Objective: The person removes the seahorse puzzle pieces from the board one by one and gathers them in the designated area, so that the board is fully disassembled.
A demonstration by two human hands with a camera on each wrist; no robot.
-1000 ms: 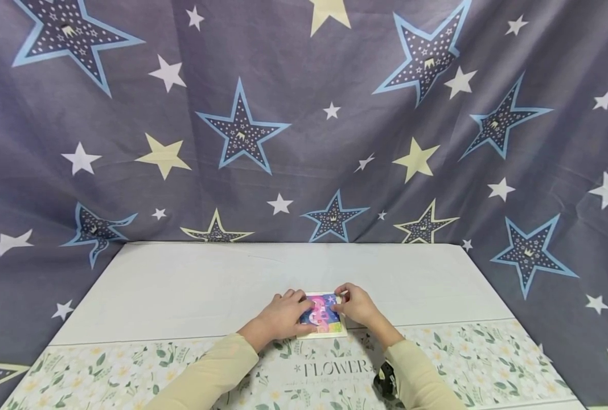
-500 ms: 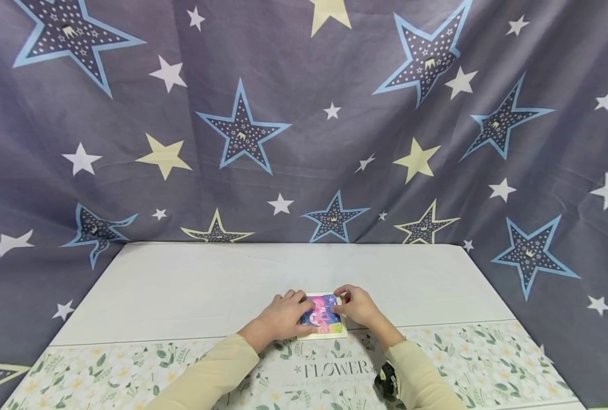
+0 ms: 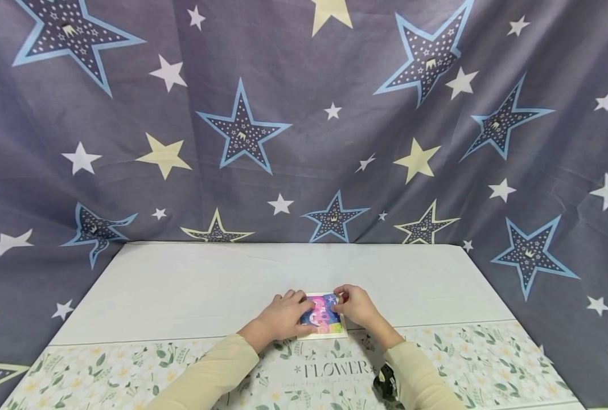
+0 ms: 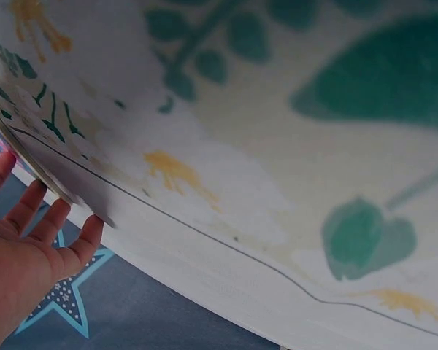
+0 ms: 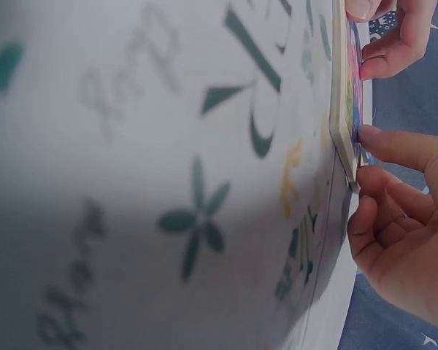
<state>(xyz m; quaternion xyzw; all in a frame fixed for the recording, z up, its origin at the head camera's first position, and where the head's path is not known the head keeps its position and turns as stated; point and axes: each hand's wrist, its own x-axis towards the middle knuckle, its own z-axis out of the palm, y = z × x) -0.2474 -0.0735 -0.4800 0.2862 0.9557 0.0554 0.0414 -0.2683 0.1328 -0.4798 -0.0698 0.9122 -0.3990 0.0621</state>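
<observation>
A small square puzzle board (image 3: 321,314), with a pink figure on blue and a pale rim, lies flat on the table in front of me. My left hand (image 3: 279,316) rests over its left side, fingertips pressing on the picture and the far rim. At the board's right side, my right hand (image 3: 357,304) pinches the edge near the far corner. In the right wrist view, the thumb of the right hand (image 5: 409,219) lies on the picture side, and the curled fingers sit against the corner. Spread fingers of the left hand (image 4: 44,233) reach the board's edge in the left wrist view.
The white tabletop (image 3: 196,285) extends behind the hands, and a flower-printed strip (image 3: 119,364) with lettering covers its front. A dark star-patterned curtain (image 3: 304,171) hangs at the back and sides. A black device (image 3: 385,382) sits by the right wrist.
</observation>
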